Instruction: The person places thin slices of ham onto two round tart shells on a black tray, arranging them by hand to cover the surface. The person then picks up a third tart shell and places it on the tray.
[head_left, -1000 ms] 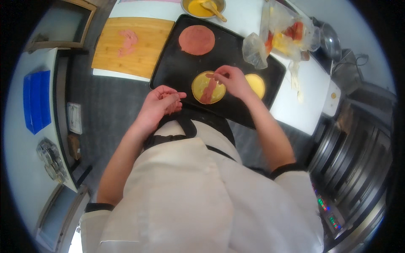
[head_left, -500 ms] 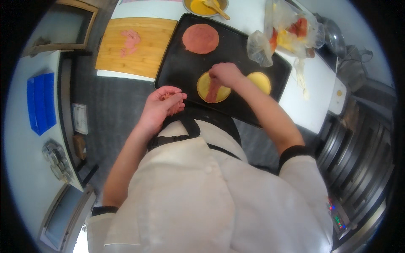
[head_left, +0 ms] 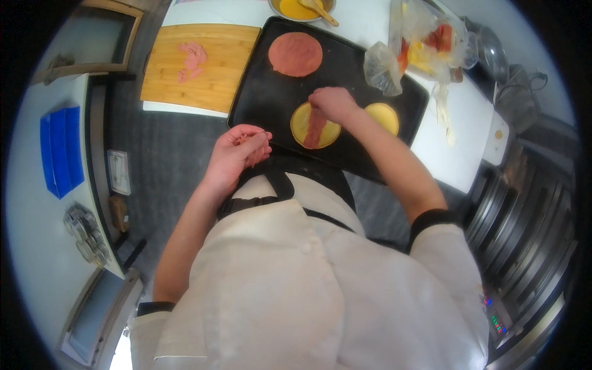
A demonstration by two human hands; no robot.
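Note:
My left hand (head_left: pixel 233 159) is curled, palm up, around a small bunch of thin pink ham slices (head_left: pixel 251 161) beside the tray's near left corner. Over the far edge of a round yellow pastry crust (head_left: pixel 299 129) is my right hand (head_left: pixel 335 105), its fingers pinched at the upper end of a ham strip (head_left: pixel 315 131) laid across the middle. The fingertips partly hide that end. A second yellow crust (head_left: pixel 383 117) lies to the right, partly behind my forearm. Farther back, a third round (head_left: pixel 295 54) is covered in pink slices. All rest on a black baking tray (head_left: pixel 259 92).
Left of the tray, a wooden board (head_left: pixel 228 65) carries loose ham slices (head_left: pixel 195 57). A metal bowl (head_left: pixel 332 7) of yellow liquid with a wooden utensil stands behind. Plastic bags (head_left: pixel 382 69) of food overlap the tray's far right. Metal racks (head_left: pixel 512 228) stand to my right.
My right hand has shifted very slightly up the strip. My left hand stays curled around its slices. The whole view has moved a little.

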